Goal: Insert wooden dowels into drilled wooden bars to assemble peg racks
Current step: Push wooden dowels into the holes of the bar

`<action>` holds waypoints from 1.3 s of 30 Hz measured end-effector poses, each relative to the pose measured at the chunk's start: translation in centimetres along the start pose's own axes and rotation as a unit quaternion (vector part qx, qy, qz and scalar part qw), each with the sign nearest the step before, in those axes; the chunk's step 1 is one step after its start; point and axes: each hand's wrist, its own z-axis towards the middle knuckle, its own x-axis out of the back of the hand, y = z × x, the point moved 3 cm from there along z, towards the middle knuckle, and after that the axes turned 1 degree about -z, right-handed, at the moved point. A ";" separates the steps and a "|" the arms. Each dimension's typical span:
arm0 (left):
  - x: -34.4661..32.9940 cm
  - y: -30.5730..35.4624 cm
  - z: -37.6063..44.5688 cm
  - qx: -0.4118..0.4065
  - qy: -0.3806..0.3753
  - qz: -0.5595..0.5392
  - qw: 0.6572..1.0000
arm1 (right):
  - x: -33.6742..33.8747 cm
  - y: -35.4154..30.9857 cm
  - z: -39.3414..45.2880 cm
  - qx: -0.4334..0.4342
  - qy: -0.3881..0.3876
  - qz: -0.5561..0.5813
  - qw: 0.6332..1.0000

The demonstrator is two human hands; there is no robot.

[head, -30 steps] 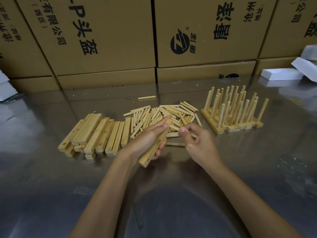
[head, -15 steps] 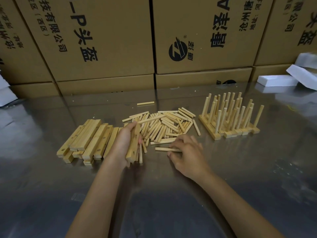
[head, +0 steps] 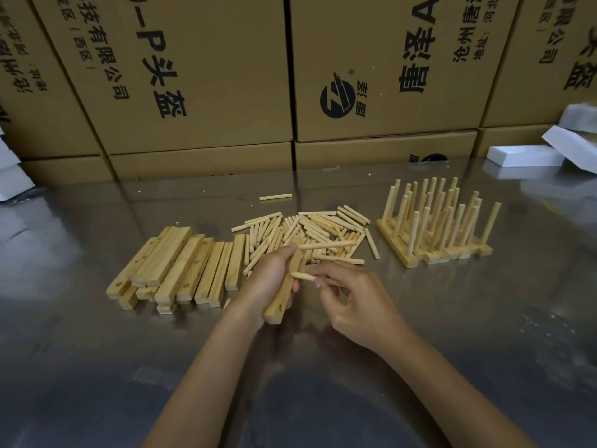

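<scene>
Bar (head: 281, 291) and dowel (head: 303, 276) now raised.

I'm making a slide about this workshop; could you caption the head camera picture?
Left hand holds a drilled bar while the right hand brings a dowel to it.

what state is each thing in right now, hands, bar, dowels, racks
left hand: grips a drilled bar
drilled bar: held tilted, one empty hole showing near its lower end
right hand: pinches a dowel
dowel: tip at the bar, not visibly seated
loose dowels: lying flat, heaped
spare bars: stacked, no pegs
finished racks: pegs upright
</scene>
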 end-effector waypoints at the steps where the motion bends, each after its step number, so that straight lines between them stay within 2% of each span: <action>1: -0.1 0.0 0.0 -0.002 0.001 0.005 1.000 | 0.2 0.1 0.0 0.003 -0.002 -0.006 1.000; 7: -0.9 -0.3 0.4 -0.065 0.009 0.064 0.996 | 0.7 -0.2 0.1 0.022 0.000 -0.024 0.999; 17: -1.4 -0.5 0.5 -0.104 0.009 0.098 0.990 | 1.0 -0.5 0.1 0.005 0.021 -0.008 1.000; 20: -1.1 -0.4 0.8 -0.100 -0.005 0.072 0.992 | 1.3 -0.5 0.2 -0.052 0.035 0.091 0.994; 23: -1.1 -0.4 1.0 -0.084 -0.002 0.001 0.996 | 1.2 0.0 0.6 -0.166 0.029 0.286 0.943; 24: -0.8 -0.3 1.1 -0.071 0.016 -0.032 0.997 | 0.9 0.3 0.6 -0.184 0.030 0.311 0.932; 26: 0.1 -0.1 1.4 -0.049 0.055 -0.084 0.994 | 0.5 1.0 0.5 -0.177 0.038 0.233 0.955; 28: 1.4 0.0 1.5 -0.039 0.084 -0.129 0.987 | 0.3 1.8 0.3 -0.127 0.049 0.032 0.990; 29: 2.1 0.1 1.5 -0.036 0.098 -0.152 0.983 | 0.3 2.1 0.3 -0.096 0.042 -0.062 0.993; 31: 3.2 0.2 1.4 -0.030 0.122 -0.186 0.974 | -0.2 2.9 0.7 -0.061 -0.018 -0.171 0.983; 34: 3.8 0.2 1.1 -0.019 0.134 -0.218 0.967 | -1.3 3.5 1.1 -0.056 -0.099 -0.232 0.966; 39: 3.7 0.1 1.2 -0.018 0.132 -0.193 0.972 | -1.2 2.9 0.7 -0.035 -0.025 -0.218 0.975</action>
